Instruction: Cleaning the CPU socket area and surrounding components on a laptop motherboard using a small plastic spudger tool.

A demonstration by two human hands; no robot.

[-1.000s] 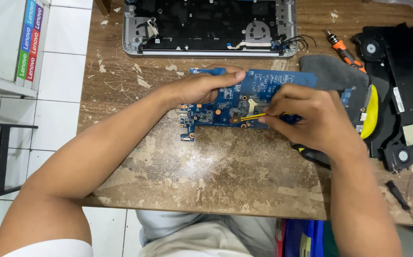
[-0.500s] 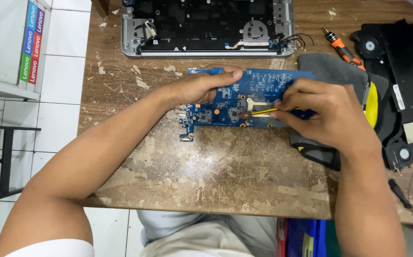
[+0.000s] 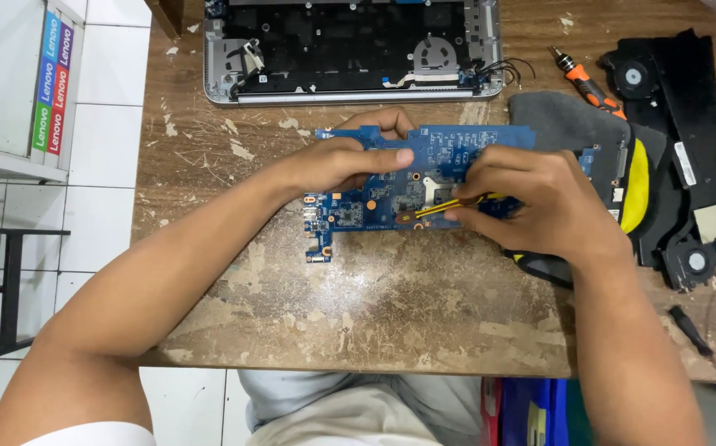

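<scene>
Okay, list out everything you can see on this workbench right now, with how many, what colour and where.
circuit board: one, blue, middle of the table, under both hands
yellow tool: one, slim, yellow and black, tip on the board
laptop base: one, silver and black, opened, far edge of the table
screwdriver: one, orange and black, upper right
grey cloth: one, right of the board
black fan assembly: one, far right
wooden table: one, brown, worn
left hand: presses on the board's top
right hand: holds the yellow tool
</scene>
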